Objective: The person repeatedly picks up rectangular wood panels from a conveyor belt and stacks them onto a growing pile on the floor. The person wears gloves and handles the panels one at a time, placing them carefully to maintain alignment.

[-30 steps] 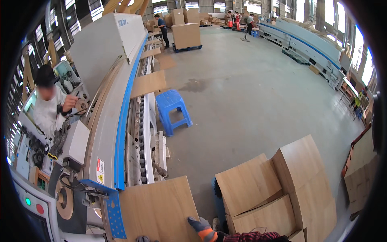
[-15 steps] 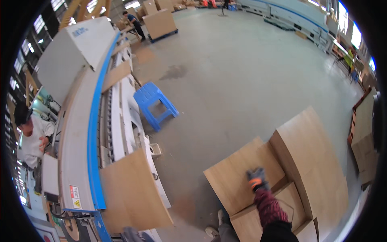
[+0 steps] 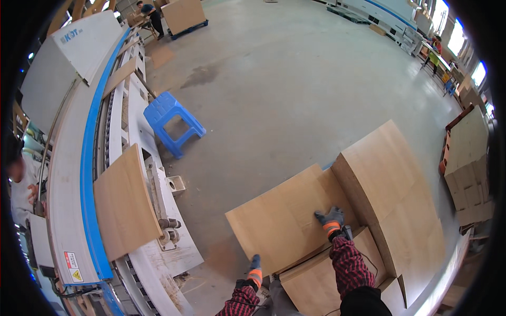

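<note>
My right hand [image 3: 331, 217], in a grey glove with an orange band, lies with fingers spread on a wooden panel [image 3: 279, 218] topping a low stack. My left hand [image 3: 255, 272], gloved alike, is at the panel's near left edge. One of its digits points straight along that edge; its other fingers are largely hidden. A second wooden panel [image 3: 126, 203] rests on the long white machine [image 3: 71, 174] with a blue rail [image 3: 94, 174], with neither hand on it.
A taller stack of panels [image 3: 392, 179] stands right of the low one. A blue plastic stool [image 3: 173, 124] is beside the machine. One person [image 3: 23, 179] is behind the machine at left, another [image 3: 151, 19] at its far end. Stacked boards [image 3: 469, 163] stand far right.
My left hand has left the panel on the machine and come to the low stack. The machine's panel has moved farther along. The stack's top panel has slid slightly left under my right hand.
</note>
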A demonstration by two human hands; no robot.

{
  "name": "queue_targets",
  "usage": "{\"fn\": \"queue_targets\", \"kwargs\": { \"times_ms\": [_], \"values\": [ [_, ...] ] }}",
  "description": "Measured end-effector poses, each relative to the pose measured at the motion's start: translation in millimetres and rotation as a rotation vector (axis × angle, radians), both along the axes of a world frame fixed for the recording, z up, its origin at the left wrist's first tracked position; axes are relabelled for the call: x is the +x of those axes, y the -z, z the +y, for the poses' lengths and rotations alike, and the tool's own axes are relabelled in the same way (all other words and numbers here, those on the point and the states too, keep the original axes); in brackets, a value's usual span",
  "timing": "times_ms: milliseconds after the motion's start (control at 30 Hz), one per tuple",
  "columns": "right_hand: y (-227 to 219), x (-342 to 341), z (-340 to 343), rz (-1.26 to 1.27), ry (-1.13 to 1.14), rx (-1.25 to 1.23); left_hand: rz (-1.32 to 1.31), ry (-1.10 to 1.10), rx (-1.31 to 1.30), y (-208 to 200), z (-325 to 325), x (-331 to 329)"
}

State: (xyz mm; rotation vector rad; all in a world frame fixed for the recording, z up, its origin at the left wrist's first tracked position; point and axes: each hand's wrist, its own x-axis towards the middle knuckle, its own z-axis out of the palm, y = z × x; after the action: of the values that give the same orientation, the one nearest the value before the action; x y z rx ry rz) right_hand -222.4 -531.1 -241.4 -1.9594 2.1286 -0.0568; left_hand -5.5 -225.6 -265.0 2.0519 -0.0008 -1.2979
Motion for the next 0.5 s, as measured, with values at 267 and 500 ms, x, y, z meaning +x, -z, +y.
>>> {"fn": "queue_targets", "kwargs": {
  "times_ms": [267, 500],
  "values": [
    [-10, 17, 30, -0.412, -0.042, 0.453, -0.439, -0.119, 0.121, -130, 37, 70],
    [-67, 47, 179, -0.49, -0.498, 0.198, -0.403, -0.759, -0.258, -294, 196, 17]
  ]
}}
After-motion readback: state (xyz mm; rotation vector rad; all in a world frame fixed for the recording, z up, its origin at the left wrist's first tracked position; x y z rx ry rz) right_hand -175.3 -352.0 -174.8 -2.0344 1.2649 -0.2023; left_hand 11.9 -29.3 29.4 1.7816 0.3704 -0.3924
